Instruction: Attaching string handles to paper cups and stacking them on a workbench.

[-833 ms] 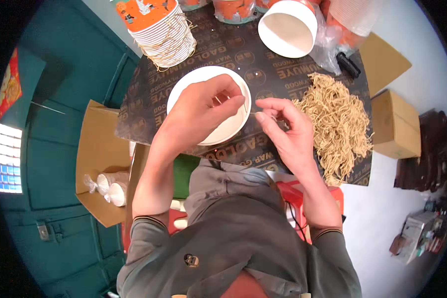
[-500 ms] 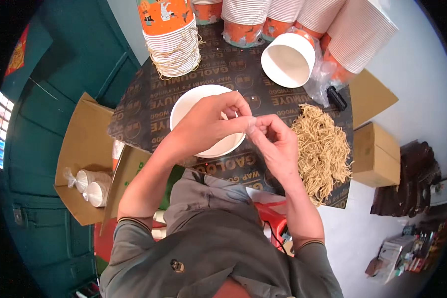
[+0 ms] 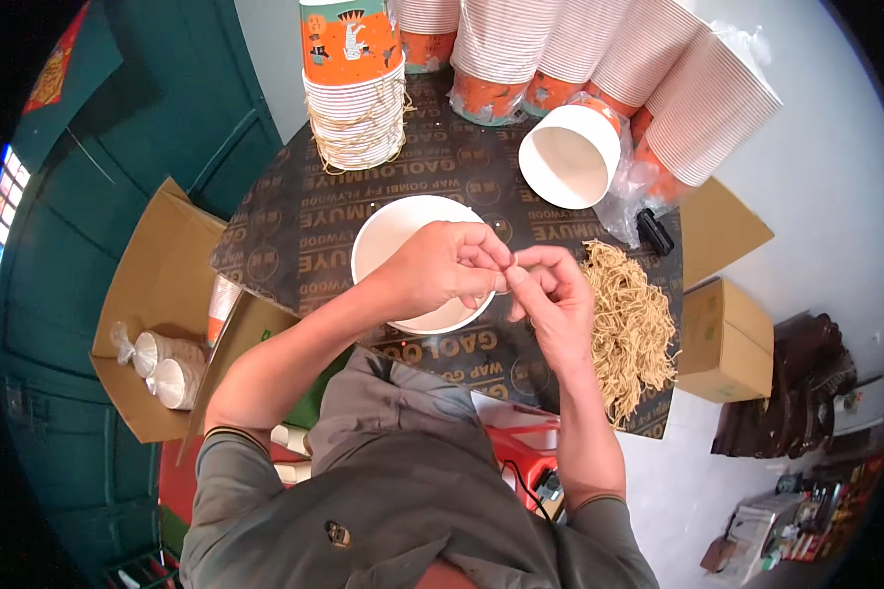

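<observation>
My left hand [image 3: 440,267] is over a white paper tub [image 3: 383,231] that stands upright on the dark table. Its fingers are drawn together in a pinch, meeting the fingertips of my right hand [image 3: 560,306] just past the tub's right rim. My right hand is closed in a pinch too. Whatever lies between the fingertips is too small to make out. Beside my right hand lies a heap of tan cords [image 3: 631,334]. A second white tub [image 3: 568,162] lies tipped on its side behind the hands, its mouth facing me.
Orange-and-white nested tubs [image 3: 356,108], draped with tan cords, stand at the back left. Several plastic-wrapped tub stacks [image 3: 506,59] line the table's back. A small black object [image 3: 655,232] lies near the right edge. Cardboard boxes [image 3: 152,280] [image 3: 727,339] flank the table.
The whole view has shifted slightly. My left fingers have curled in closer to the thumb, and both hands still meet at the fingertips by the tub's right rim.
</observation>
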The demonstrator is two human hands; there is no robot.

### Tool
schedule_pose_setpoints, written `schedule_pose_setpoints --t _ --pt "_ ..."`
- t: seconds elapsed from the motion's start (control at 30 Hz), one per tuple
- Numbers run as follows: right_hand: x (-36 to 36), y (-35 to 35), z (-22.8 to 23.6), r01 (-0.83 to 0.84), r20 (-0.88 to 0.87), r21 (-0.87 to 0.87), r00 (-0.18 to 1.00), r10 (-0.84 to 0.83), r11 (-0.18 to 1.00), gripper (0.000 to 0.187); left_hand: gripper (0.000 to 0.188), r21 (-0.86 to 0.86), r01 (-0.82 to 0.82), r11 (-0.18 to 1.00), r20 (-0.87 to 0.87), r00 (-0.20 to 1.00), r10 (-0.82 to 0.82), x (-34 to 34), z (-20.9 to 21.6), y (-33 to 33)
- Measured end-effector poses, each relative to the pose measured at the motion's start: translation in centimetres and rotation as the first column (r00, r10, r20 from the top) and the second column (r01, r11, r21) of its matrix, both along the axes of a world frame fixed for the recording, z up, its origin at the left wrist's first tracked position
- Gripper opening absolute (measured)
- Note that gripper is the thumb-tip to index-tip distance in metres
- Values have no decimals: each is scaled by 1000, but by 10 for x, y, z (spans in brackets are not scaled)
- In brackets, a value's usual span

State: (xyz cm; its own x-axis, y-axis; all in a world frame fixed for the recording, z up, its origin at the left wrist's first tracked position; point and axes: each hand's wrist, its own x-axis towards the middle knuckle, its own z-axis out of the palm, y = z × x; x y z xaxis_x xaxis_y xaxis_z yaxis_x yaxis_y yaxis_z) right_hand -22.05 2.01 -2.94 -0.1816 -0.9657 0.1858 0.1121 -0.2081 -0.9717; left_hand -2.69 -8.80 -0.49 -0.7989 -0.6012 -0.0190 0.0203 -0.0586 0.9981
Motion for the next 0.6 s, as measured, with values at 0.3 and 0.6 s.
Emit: schedule_pose_setpoints --t 0.3,0.6 --pt "-29 -3 65 -108 -433 -73 899 66 991 31 18 7 74 997 162 984 -74 -5 16 -2" --pt "-45 -46 71 -181 -612 -30 781 125 983 28 17 31 130 991 252 959 -134 -8 33 -2"
